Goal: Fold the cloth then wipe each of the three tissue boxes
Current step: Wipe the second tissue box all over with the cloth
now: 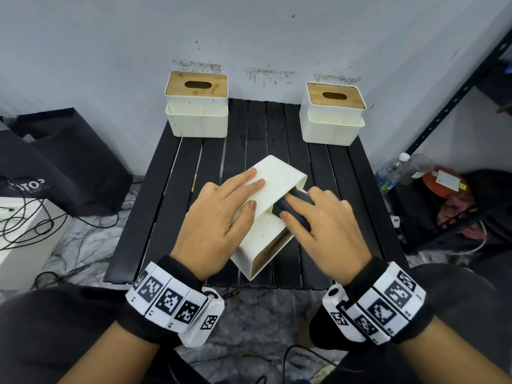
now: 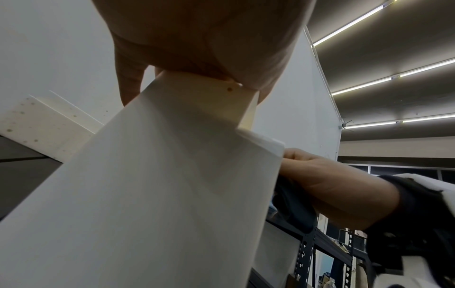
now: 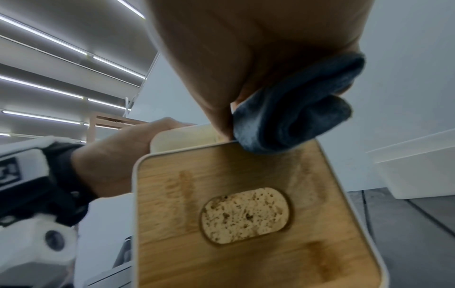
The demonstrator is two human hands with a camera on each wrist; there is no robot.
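A white tissue box point(image 1: 277, 173) lies on its side in the middle of the black slatted table point(image 1: 266, 126). My left hand point(image 1: 219, 217) rests flat on it, fingers straight along one face and the thumb on the upturned face. My right hand point(image 1: 327, 225) grips a folded dark cloth point(image 1: 297, 195) and presses it on the box's upturned side. The right wrist view shows the cloth point(image 3: 295, 113) bunched under my fingers at the edge of the wooden lid point(image 3: 246, 175). Two more tissue boxes stand upright at the back left point(image 1: 197, 106) and back right point(image 1: 332, 115).
A black bag point(image 1: 63, 162) and a white unit with cables point(image 1: 22, 231) sit on the floor to the left. On the right a dark metal shelf point(image 1: 443, 106) holds a plastic bottle point(image 1: 393, 167) and a red object point(image 1: 440, 184). A wall stands right behind the table.
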